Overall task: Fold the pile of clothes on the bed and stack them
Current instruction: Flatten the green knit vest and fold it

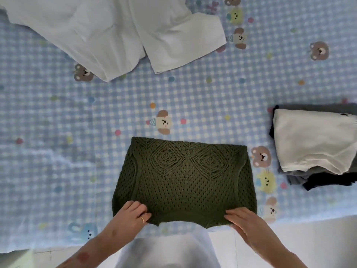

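Observation:
A dark green open-knit top (pixel 185 178) lies folded into a rough rectangle near the front edge of the bed. My left hand (pixel 131 213), with a ring on one finger, grips its near left corner. My right hand (pixel 245 221) holds its near right corner, fingers curled over the hem. A stack of folded clothes (pixel 316 147) sits at the right, a cream piece on top of grey and dark ones. White shorts (pixel 119 33) lie spread out at the far side.
The bed (pixel 212 97) is covered by a blue checked sheet printed with bears and dots. Its front edge runs just behind my hands, with pale floor (pixel 309 238) below. A rumpled patch of sheet lies at the left.

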